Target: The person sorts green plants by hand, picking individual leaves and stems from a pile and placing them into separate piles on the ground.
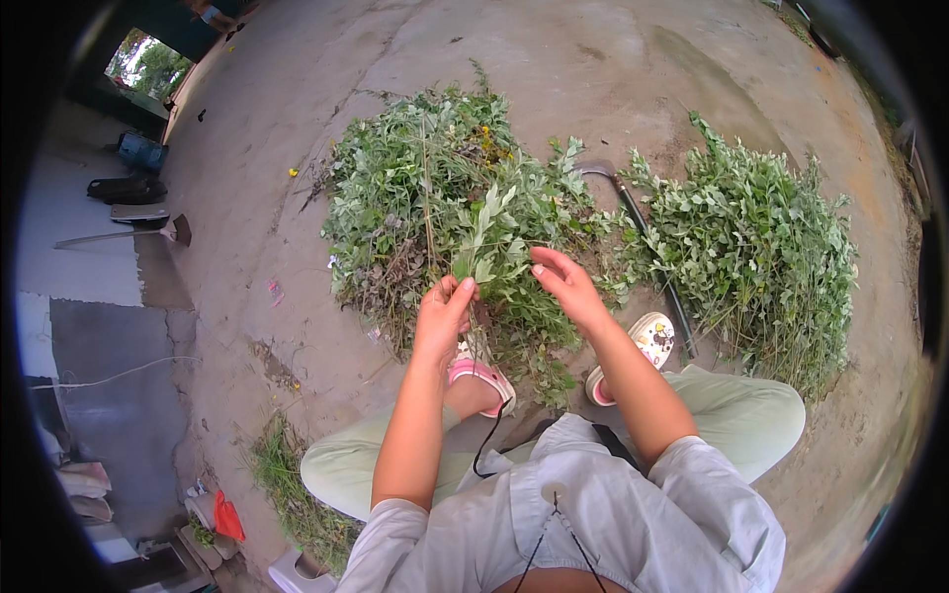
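My left hand (445, 315) pinches the stem end of a leafy green sprig (489, 222) between thumb and fingers. To its right my right hand (567, 285) is raised beside the leaves, its fingers apart and slightly curled; whether a fingertip touches a stem I cannot tell. Both hands are above the near side of a large heap of cut leafy plants (400, 178), some with yellow flowers and some with brown, withered leaves. A second pile of leafy stems (771, 259) lies to the right. Between the two piles rests a sickle (645, 222) with a curved blade and a long dark handle.
Thin grassy cuttings (296, 489) lie by my left knee on the concrete floor (245, 222). Further left are a red plastic bag (228, 517), a long-handled tool (118, 237) and a blue container (142, 151). Part of a person (213, 15) shows at the far upper left.
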Motion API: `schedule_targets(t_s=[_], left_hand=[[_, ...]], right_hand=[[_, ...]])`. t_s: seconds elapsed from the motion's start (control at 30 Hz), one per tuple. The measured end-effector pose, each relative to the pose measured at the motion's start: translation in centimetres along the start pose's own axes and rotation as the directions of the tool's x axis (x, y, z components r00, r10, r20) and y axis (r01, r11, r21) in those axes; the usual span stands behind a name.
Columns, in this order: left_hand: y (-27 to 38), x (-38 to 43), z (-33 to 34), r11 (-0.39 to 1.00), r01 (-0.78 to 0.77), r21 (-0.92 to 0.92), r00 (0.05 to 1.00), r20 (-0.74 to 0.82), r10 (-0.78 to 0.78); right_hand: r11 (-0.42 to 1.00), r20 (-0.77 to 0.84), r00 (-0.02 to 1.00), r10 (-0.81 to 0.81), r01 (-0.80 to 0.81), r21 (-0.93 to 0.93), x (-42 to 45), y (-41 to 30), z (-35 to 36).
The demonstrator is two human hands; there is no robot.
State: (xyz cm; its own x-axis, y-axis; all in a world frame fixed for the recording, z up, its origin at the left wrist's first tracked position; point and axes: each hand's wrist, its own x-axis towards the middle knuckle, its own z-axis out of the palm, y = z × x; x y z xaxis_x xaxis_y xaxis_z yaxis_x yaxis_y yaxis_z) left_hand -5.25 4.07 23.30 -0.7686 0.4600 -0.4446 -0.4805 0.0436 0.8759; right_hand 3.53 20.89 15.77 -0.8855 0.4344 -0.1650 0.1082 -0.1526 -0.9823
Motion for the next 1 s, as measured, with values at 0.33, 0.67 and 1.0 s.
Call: schedule_targets(t_s=[0.33,0.67,1.0], left_hand=[[1.1,-5.6,-0.2,0.99,0.141,-0.018,0.964,0.229,-0.133],[-1.1,-7.3,-0.7,0.984,0.166,-0.068,0.93,0.342,-0.133],[-1.0,-9.1,-9.5,0.905,0.144,-0.401,0.989,0.021,-0.148]], right_hand=[[0.945,0.218,0.965,0.144,-0.2,0.259,-2.6,-7.8,4.6],[0.82,-0.189,0.964,0.188,-0.048,0.57,-0.6,-7.5,0.4],[0.867,-0.089,0.995,0.046,-0.084,-0.492,1.0,-5.9,-7.4]])
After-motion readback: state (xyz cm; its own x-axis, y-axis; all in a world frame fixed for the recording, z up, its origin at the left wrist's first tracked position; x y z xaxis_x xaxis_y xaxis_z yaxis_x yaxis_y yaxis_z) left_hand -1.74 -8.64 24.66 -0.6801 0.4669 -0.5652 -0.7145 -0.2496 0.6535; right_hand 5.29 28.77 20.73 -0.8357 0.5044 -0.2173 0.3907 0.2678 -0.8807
